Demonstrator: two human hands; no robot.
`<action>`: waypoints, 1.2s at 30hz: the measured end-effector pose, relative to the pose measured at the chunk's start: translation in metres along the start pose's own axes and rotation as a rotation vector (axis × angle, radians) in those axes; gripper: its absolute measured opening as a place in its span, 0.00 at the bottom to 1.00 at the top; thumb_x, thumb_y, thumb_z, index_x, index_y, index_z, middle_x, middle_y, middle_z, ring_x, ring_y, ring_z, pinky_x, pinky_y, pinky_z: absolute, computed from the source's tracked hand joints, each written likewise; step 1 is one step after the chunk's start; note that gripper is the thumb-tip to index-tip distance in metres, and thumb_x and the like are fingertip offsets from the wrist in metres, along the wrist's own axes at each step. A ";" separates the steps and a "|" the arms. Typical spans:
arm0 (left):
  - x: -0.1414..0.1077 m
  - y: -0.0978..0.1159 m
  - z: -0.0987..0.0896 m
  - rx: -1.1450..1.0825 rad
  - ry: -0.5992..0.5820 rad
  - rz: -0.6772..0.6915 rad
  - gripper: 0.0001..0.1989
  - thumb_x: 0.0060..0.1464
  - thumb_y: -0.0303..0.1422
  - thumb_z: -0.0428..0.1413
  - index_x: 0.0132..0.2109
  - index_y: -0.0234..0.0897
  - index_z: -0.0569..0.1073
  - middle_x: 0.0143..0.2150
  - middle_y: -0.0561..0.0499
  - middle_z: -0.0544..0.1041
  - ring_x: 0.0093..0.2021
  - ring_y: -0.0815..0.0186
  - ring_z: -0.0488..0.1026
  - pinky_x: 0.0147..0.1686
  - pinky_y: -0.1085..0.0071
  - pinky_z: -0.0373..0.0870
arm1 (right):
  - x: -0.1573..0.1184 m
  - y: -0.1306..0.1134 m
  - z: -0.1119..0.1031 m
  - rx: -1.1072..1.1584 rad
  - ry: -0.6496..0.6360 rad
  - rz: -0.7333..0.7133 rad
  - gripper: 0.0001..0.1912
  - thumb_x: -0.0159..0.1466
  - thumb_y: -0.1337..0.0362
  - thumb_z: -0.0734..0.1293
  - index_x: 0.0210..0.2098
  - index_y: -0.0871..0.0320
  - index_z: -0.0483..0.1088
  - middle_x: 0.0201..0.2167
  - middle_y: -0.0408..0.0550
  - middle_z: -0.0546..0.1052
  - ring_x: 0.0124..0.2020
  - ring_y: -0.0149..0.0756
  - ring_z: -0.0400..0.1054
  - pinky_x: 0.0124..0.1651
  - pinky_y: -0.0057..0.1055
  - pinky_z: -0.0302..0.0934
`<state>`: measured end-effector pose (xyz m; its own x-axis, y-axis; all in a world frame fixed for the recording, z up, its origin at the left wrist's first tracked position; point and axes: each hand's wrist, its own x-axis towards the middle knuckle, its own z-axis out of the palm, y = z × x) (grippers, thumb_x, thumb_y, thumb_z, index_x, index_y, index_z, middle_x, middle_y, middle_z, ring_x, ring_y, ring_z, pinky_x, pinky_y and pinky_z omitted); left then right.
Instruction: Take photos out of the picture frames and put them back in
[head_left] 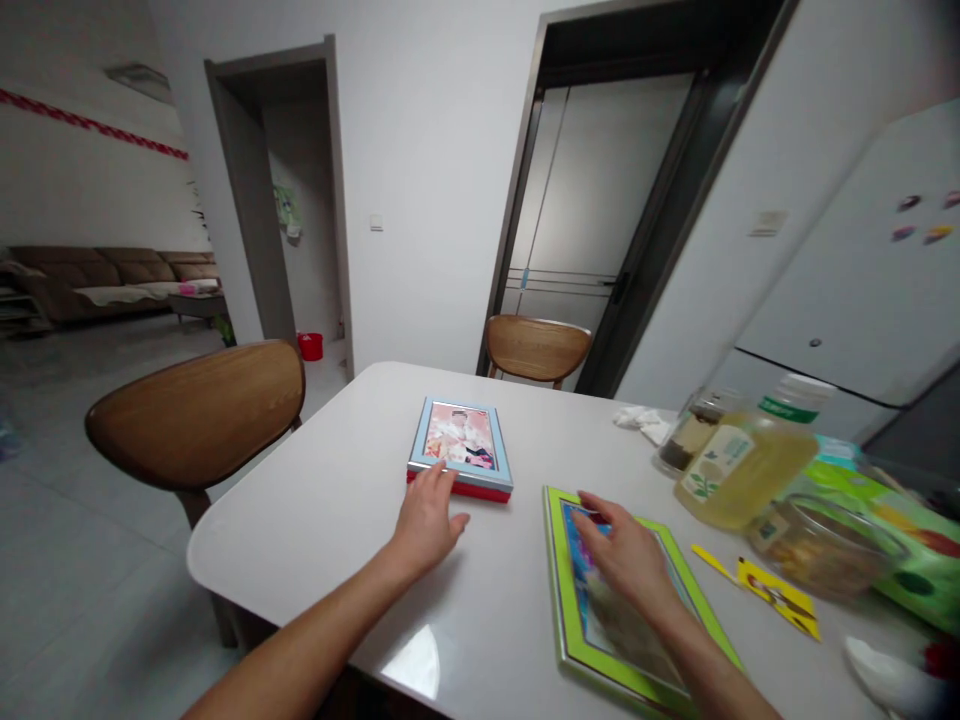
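Observation:
A light blue picture frame (501, 440) with a photo in it lies face up on a red item (480, 491) near the middle of the white table. At its front edge is my left hand (426, 515), fingers apart and pointing away, with nothing held; whether the fingertips touch the frame I cannot tell. A larger green picture frame (559, 580) lies flat at the right front. Over its upper part is my right hand (619, 545), fingers loosely curved and apart, hiding some of the picture. No object shows in its grasp.
Along the table's right side stand a bottle of yellow oil (739, 465), a glass jar (686, 435), a clear food container (821, 545) and a green package (900, 520). A yellow packet (780, 595) and crumpled tissue (641, 420) lie nearby. Wooden chairs (217, 420) flank the table (315, 500).

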<state>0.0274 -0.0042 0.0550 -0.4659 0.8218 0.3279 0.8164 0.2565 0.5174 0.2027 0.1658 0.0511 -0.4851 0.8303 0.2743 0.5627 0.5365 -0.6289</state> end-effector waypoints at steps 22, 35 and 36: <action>-0.047 0.039 -0.070 -1.021 -0.095 -0.074 0.29 0.47 0.40 0.53 0.54 0.35 0.55 0.52 0.43 0.63 0.53 0.57 0.58 0.49 0.63 0.54 | -0.098 -0.138 0.005 0.622 0.190 -0.255 0.22 0.54 0.63 0.62 0.48 0.57 0.61 0.35 0.47 0.71 0.36 0.35 0.65 0.39 0.32 0.61; -0.099 0.008 -0.068 -1.441 -0.211 -0.290 0.25 0.44 0.26 0.52 0.52 0.32 0.60 0.48 0.44 0.69 0.48 0.55 0.65 0.43 0.64 0.64 | -0.163 -0.118 0.052 0.169 -0.004 -1.048 0.29 0.54 0.75 0.58 0.55 0.57 0.52 0.30 0.50 0.69 0.29 0.32 0.63 0.30 0.28 0.61; -0.100 0.002 -0.064 -1.364 -0.187 -0.299 0.26 0.43 0.25 0.52 0.52 0.32 0.59 0.49 0.44 0.68 0.48 0.56 0.65 0.43 0.64 0.64 | -0.164 -0.117 0.057 0.148 -0.007 -1.059 0.26 0.55 0.74 0.58 0.53 0.58 0.55 0.29 0.50 0.70 0.29 0.32 0.63 0.29 0.28 0.61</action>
<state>0.0533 -0.1184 0.0738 -0.4207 0.9070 0.0182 -0.3218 -0.1680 0.9318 0.1780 -0.0417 0.0382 -0.6831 -0.0488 0.7287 -0.2337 0.9599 -0.1548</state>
